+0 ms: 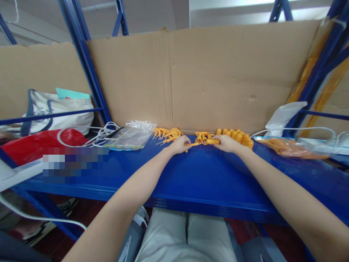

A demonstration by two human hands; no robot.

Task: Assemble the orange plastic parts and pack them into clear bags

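Note:
My left hand (pixel 181 145) is closed on an orange corkscrew (pixel 194 144), whose thin shaft points right. My right hand (pixel 227 143) is closed round an orange plastic tube (pixel 213 141), its open end facing the shaft. Shaft and tube nearly meet; I cannot tell whether they touch. Left of my left hand lies a group of orange corkscrews (pixel 167 134) with bare metal spirals. Just behind the gap between my hands are a few orange pieces (pixel 202 136). Several orange tubes (pixel 235 134) stand grouped behind my right hand, which partly hides them.
The blue tabletop (pixel 196 178) ends at a front edge above my lap. A cardboard panel (pixel 218 80) closes the back. To the left lie clear plastic bags (pixel 133 136), white cables (pixel 105 131) and a red bag (pixel 68 138). A plastic bag of orange parts (pixel 289 147) lies right.

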